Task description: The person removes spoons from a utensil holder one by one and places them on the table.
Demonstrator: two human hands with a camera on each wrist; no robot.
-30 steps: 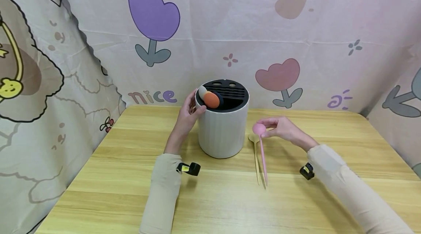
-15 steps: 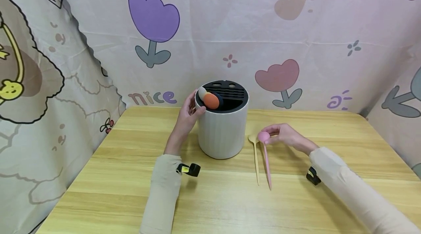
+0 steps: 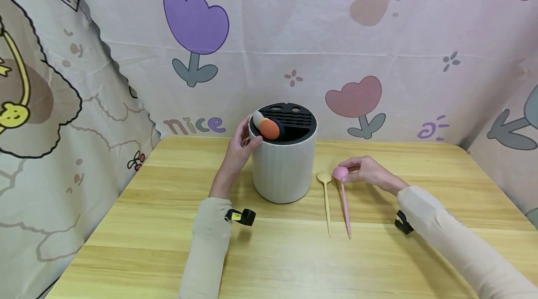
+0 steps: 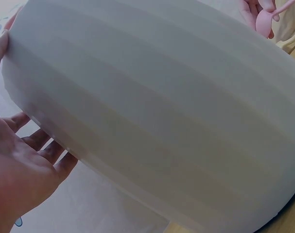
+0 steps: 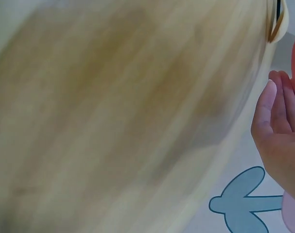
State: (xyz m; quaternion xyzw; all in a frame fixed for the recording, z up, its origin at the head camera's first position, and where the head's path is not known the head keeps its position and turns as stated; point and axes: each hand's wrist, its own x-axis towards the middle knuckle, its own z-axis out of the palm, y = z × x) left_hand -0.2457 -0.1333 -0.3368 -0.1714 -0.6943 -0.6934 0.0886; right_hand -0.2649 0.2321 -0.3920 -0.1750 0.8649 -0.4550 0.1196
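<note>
A white ribbed utensil holder (image 3: pixel 283 173) with a black slotted top stands upright on the table. My left hand (image 3: pixel 241 145) holds its left side near the rim, thumb at the front; in the left wrist view the fingers (image 4: pixel 52 150) lie along the holder's wall. To the right of the holder, my right hand (image 3: pixel 365 171) pinches a pink spoon (image 3: pixel 345 205) by its round bowl, handle pointing toward me. Just left of it lies a pale yellow spoon (image 3: pixel 327 205) on the table, roughly parallel. The right wrist view catches my right hand (image 5: pixel 283 116) only at its edge.
Heads of an orange utensil (image 3: pixel 269 129), a light grey one (image 3: pixel 258 117) and a dark blue one stick out of the holder's front-left opening. The wooden table (image 3: pixel 286 261) meets a printed cloth backdrop (image 3: pixel 269 18) behind the holder.
My right hand has shifted right and slightly lower with the pink spoon, away from the yellow spoon, which lies where it was. The left hand stays on the holder.
</note>
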